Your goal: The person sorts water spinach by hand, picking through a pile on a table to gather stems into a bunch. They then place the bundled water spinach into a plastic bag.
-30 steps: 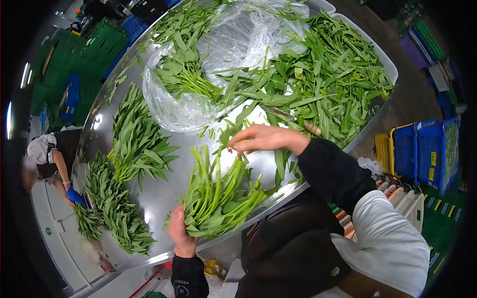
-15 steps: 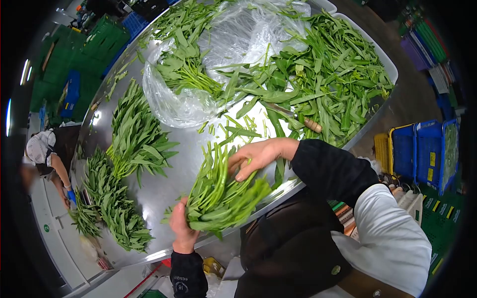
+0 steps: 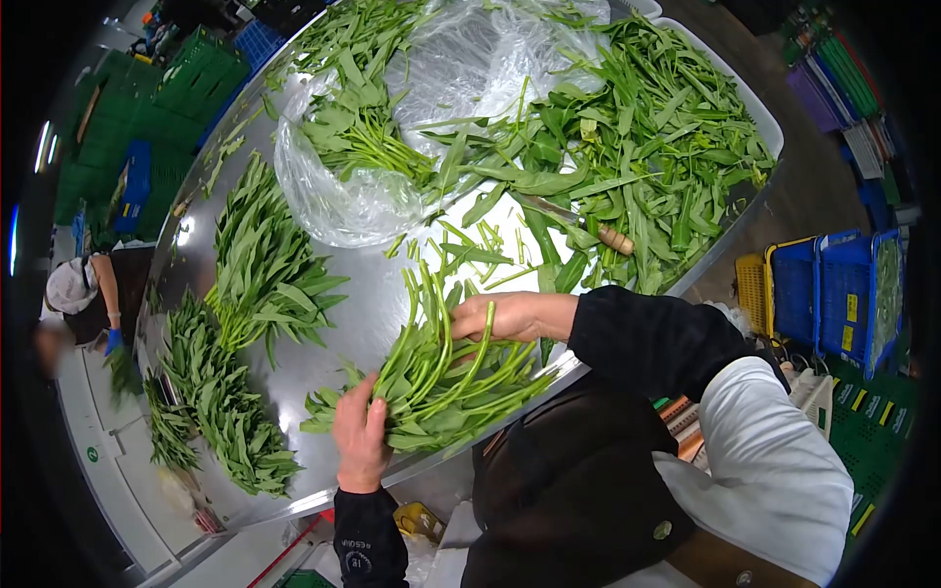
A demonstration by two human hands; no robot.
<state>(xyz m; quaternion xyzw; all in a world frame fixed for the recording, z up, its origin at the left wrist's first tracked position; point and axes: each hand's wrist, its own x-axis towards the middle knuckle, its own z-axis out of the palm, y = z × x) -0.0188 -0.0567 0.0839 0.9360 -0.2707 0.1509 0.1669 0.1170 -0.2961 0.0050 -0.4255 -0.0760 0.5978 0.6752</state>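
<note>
A loose bunch of leafy green stems (image 3: 431, 377) lies at the table's near edge between my hands. My left hand (image 3: 361, 431) is at its left end, with thumb and fingers closed around the leafy side. From the right, my right hand (image 3: 505, 318) reaches in among the stems, its fingers curled on them and partly covered. Beyond the hands, cut stem pieces (image 3: 480, 240) are scattered on a white board (image 3: 505, 218). A knife with a wooden handle (image 3: 615, 239) rests beside a big heap of greens (image 3: 667, 137).
Sorted bunches (image 3: 260, 255) lie on the left of the metal table (image 3: 338, 367). A clear plastic bag (image 3: 338, 211) with greens is at the far middle. A co-worker (image 3: 93, 289) wearing a blue glove stands at far left. Blue crates (image 3: 833, 294) stand at right.
My right hand has moved slightly left and deeper into the bunch, whose stems now spread toward the right. The co-worker's gloved hand has risen, with greens hanging below it.
</note>
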